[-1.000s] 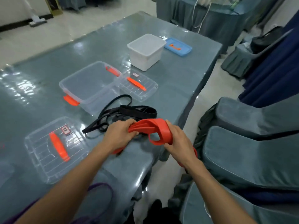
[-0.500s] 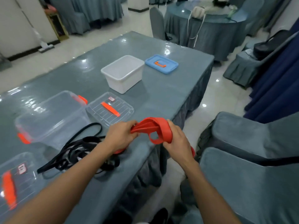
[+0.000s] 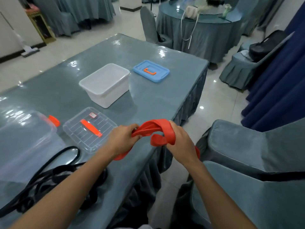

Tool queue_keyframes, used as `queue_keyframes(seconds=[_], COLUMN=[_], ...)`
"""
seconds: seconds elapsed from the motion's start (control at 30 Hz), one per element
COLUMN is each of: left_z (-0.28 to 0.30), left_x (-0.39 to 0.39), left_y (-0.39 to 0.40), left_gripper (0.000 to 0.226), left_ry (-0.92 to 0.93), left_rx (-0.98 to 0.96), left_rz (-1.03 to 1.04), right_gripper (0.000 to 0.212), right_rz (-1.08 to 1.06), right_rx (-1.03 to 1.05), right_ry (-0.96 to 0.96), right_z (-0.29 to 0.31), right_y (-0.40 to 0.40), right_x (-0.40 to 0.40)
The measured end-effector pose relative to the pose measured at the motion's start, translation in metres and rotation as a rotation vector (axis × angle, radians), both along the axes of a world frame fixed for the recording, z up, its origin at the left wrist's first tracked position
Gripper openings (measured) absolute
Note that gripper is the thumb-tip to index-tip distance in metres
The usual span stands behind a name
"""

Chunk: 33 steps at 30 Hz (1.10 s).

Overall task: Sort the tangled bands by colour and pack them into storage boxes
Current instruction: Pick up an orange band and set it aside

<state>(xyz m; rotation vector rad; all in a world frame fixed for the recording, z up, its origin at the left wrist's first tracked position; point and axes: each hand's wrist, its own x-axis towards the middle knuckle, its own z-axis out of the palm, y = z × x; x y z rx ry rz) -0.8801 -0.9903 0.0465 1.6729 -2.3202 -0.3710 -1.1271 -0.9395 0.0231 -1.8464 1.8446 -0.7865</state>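
Hands hold red band [image 3: 158, 131] over table [image 3: 148, 100] edge. Your left hand [image 3: 122, 139] pinches one end, your right hand [image 3: 179, 140] grips folded loop; likely you fold it small for packing. Black bands [image 3: 54, 176] lie tangled near you. White box [image 3: 105, 84] waits open, blue lid [image 3: 151, 71] beside it. Table shiny, grey-blue; covered chairs around.

From my screen, the clear box [image 3: 24, 142] at nine o'clock is cut by the left edge, so I see only one orange latch [image 3: 54, 120]. The black bands [image 3: 54, 177] at seven o'clock run out of the frame and pass under my left forearm. The red band [image 3: 155, 131] disappears inside both fists; its lower part is hidden behind my right hand [image 3: 179, 144] and left hand [image 3: 123, 140]. The small label [image 3: 92, 115] on the clear lid [image 3: 90, 129] is too small to read.
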Motion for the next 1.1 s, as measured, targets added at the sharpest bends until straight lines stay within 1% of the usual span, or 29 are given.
queue_keyframes(seconds=[0.13, 0.2, 0.3, 0.37, 0.47, 0.57, 0.67, 0.77, 0.9, 1.0, 1.1], left_z=[-0.022, -0.03, -0.038, -0.042, -0.045, -0.046, -0.047, -0.052, -0.059, -0.061, -0.064], left_x=[-0.012, -0.017, -0.018, -0.018, -0.015, -0.007, 0.002, 0.006, 0.011, 0.01, 0.007], left_y=[-0.045, -0.073, -0.116, -0.139, -0.164, -0.181, -0.194, -0.207, -0.221, -0.23, -0.239], left_gripper=[0.028, 0.03, 0.03, 0.033, 0.038, 0.04, 0.033, 0.028, 0.031, 0.034, 0.038], left_ry=[0.087, 0.129, 0.175, 0.187, 0.206, 0.206, 0.193, 0.206, 0.176, 0.131, 0.103], left_rx=[0.012, 0.01, 0.021, 0.024, 0.054, 0.064, 0.079, 0.165, 0.196, 0.227, 0.228], left_rz=[0.039, 0.058, 0.111, 0.148, 0.182, 0.237, 0.319, 0.418, 0.526, 0.614, 0.72], right_gripper=[0.083, 0.086, 0.082, 0.081, 0.085, 0.085, 0.086, 0.084, 0.086, 0.078, 0.08], right_rz=[0.018, 0.043, 0.09, 0.109, 0.137, 0.191, 0.283, 0.399, 0.558, 0.696, 0.811], right_rx=[0.033, 0.068, 0.098, 0.104, 0.087, 0.095, 0.122, 0.153, 0.188, 0.189, 0.17], right_ry=[0.073, 0.101, 0.119, 0.12, 0.14, 0.135, 0.121, 0.139, 0.155, 0.123, 0.103], right_z=[-0.006, -0.007, -0.003, 0.001, 0.002, -0.001, -0.008, -0.017, -0.027, -0.039, -0.059], right_y=[-0.048, -0.08, -0.136, -0.169, -0.211, -0.243, -0.277, -0.317, -0.37, -0.405, -0.438], right_x=[-0.014, -0.02, -0.021, -0.019, -0.016, -0.008, 0.002, 0.011, 0.026, 0.035, 0.044])
